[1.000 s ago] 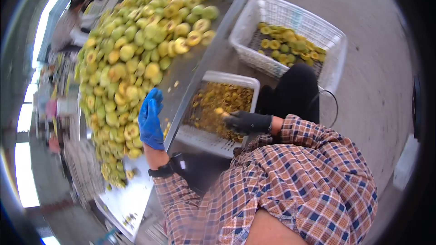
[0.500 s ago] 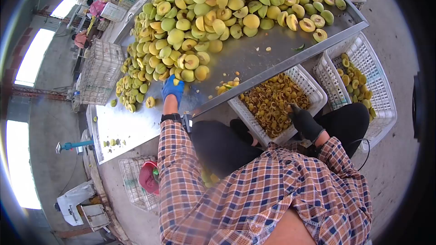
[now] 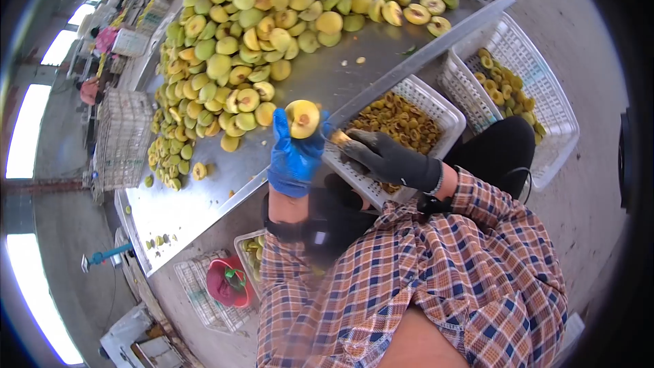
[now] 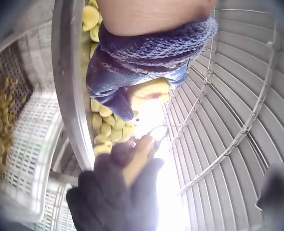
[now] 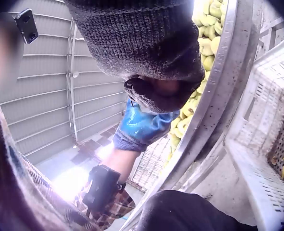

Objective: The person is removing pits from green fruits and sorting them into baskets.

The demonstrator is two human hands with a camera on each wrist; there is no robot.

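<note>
No writing, label, brand, number or sign can be read in any of the three views.
</note>
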